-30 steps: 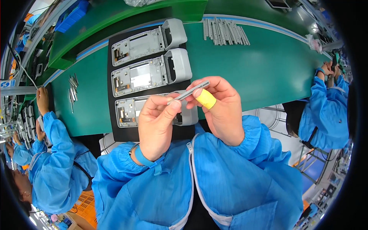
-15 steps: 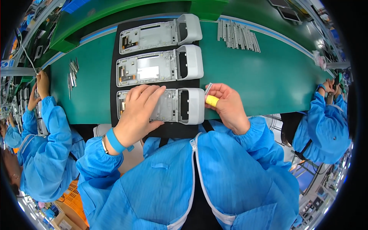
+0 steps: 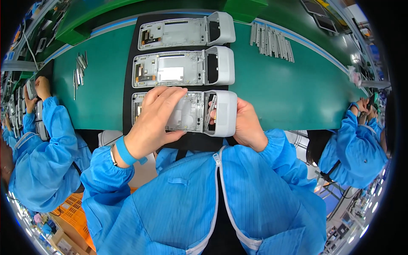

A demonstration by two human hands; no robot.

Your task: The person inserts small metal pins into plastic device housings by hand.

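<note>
Nearest me on a black mat lies a light grey plastic device housing [image 3: 194, 108] with a raised hollow right end. My left hand [image 3: 156, 117] lies across its left half and grips it, fingers over the far side and thumb at the near edge. My right hand [image 3: 247, 123] is behind the raised end, its fingertips partly showing through the opening. A thin grey strip [image 3: 210, 111] stands tilted inside that opening, held at those fingertips; the rest of the grip is hidden. Beyond lie a middle housing [image 3: 193, 68] and a far housing [image 3: 187, 34], both open side up.
Several grey strips [image 3: 272, 42] lie in a row at the far right of the green bench [image 3: 289, 93]. A smaller bunch of thin strips [image 3: 79, 72] lies to the left. A green shelf edge [image 3: 170, 6] runs along the back. Co-workers in blue sit at both sides.
My right hand has moved from beside the housing, bringing the strip into the raised end's opening. My left hand stays on the housing. The view has shifted slightly.
</note>
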